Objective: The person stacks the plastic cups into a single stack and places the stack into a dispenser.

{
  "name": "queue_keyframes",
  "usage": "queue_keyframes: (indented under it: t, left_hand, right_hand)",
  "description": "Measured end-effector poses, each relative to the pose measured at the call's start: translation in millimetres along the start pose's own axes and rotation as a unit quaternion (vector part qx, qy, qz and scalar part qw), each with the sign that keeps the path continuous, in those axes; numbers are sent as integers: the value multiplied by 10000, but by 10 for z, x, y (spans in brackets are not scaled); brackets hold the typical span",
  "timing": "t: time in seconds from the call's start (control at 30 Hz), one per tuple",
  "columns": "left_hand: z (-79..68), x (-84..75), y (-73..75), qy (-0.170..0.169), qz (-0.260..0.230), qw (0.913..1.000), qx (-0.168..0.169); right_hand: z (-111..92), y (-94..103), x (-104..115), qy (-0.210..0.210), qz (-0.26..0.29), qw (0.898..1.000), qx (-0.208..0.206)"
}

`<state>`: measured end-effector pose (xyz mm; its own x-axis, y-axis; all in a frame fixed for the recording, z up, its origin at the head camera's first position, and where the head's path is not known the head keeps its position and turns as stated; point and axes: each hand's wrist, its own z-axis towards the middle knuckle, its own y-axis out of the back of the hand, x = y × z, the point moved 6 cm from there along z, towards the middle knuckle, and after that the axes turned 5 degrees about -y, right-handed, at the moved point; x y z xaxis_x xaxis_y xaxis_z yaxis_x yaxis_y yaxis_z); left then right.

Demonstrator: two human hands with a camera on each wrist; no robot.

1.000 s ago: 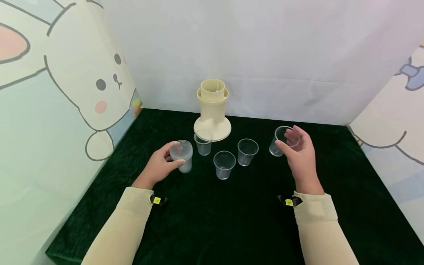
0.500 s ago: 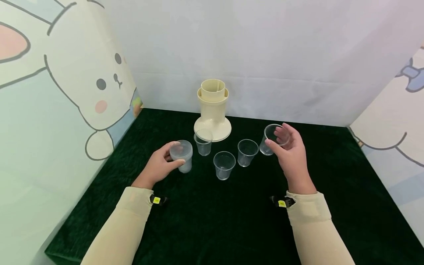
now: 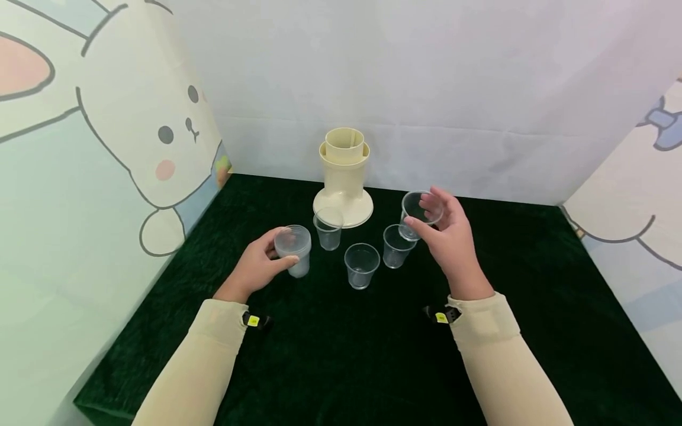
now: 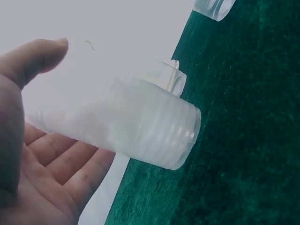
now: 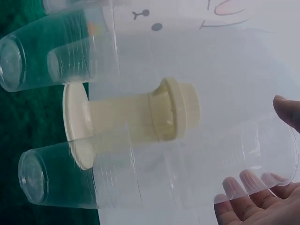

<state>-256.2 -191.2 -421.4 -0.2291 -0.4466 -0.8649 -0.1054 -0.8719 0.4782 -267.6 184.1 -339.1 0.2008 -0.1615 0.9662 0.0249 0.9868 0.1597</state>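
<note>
My left hand (image 3: 253, 271) grips a nested stack of clear plastic cups (image 3: 300, 265), thumb in front and fingers behind. In the left wrist view the stack (image 4: 161, 129) tapers to ribbed bases beyond the fingers. My right hand (image 3: 455, 254) holds a single clear plastic cup (image 3: 407, 223) upright near its rim, between thumb and fingers. This cup overlaps the rim of a standing cup (image 3: 395, 255) in the head view. In the right wrist view the held cup (image 5: 253, 150) sits above that standing cup (image 5: 61, 180). Two more cups stand nearby: one in front (image 3: 361, 273), one behind (image 3: 328, 235).
A cream plastic holder (image 3: 343, 177) with a round base and a tube top stands at the back, close to the rear cup. Dark green cloth (image 3: 341, 355) covers the table. A white backdrop (image 3: 453, 89) and printed side panels (image 3: 106, 207) enclose it.
My right hand has carried its cup leftward and slightly back, from right of the standing cups to over the rightmost one. The left hand keeps its place with the stack.
</note>
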Motion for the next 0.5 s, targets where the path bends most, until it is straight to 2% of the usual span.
queue_keyframes:
  t: [0.23, 0.5]
  left_hand:
    - [-2, -3, -9, -2, -1, 10000, 11]
    - [-12, -13, 2, -28, 43, 10000, -6]
  right_hand:
    - [29, -126, 36, -245, 451, 9968, 620]
    - [51, -293, 96, -51, 672, 9921, 1057]
